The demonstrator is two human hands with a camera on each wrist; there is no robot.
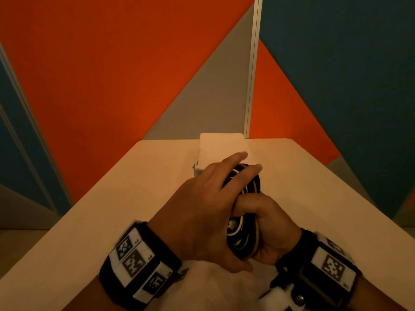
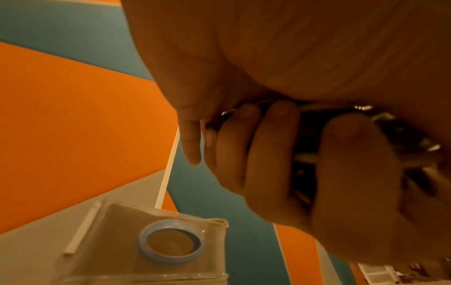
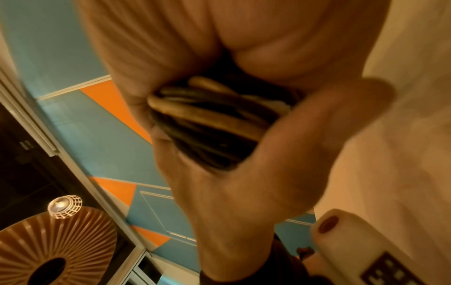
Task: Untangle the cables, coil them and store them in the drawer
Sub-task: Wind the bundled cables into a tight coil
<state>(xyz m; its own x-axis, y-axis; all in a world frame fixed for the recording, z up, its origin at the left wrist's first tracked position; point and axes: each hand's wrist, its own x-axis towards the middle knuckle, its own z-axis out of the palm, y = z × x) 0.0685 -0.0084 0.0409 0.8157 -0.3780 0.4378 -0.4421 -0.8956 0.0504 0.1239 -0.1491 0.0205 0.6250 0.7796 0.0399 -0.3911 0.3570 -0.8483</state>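
Observation:
A coil of black and white cables (image 1: pixel 238 237) hangs over the white table (image 1: pixel 107 212), held by both hands. My left hand (image 1: pixel 206 205) lies over its left side, fingers stretched across the top loops and thumb pinching underneath. My right hand (image 1: pixel 275 223) grips it from the right with curled fingers. In the left wrist view the right hand's fingers (image 2: pixel 266 165) wrap the dark coil (image 2: pixel 412 142). The right wrist view shows the cable loops (image 3: pixel 207 119) squeezed between both palms. The small white drawer box (image 1: pixel 221 149) stands just beyond the hands.
Seen from the left wrist, the drawer box (image 2: pixel 109 221) is clear plastic with a blue ring pull (image 2: pixel 144 239) on its front. Orange, teal and grey wall panels (image 1: pixel 112 75) rise behind the table. The table's edges run close on both sides.

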